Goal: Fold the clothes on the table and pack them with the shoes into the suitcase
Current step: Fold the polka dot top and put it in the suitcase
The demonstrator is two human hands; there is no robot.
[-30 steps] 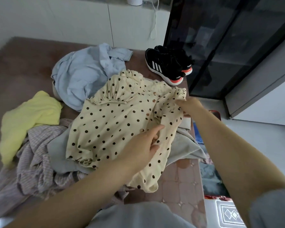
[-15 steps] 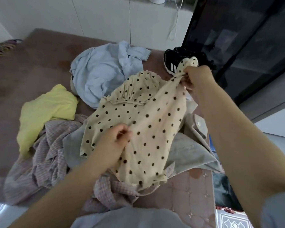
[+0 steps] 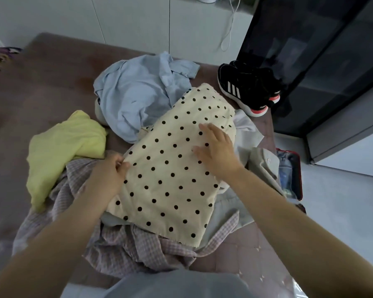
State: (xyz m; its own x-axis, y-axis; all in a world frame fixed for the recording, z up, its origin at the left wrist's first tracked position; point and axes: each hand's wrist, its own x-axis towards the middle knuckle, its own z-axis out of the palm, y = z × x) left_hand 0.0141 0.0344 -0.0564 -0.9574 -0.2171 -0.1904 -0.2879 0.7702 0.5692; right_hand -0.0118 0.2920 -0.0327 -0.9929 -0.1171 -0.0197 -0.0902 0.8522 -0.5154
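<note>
Several clothes [image 3: 138, 97] on brown table [image 3: 41, 87] (black shoes [image 3: 246, 89] near dark cabinet [image 3: 321, 61])

Both bare forearms reach forward from the lower corners of the view and angle toward each other. The left hand [image 3: 110, 173] is curled, its thumb and fingers pinching the left edge of the polka-dot garment [image 3: 170, 186]. The right hand [image 3: 218, 151] lies palm down on that garment, fingers straight, slightly spread, pointing up-left.
</note>
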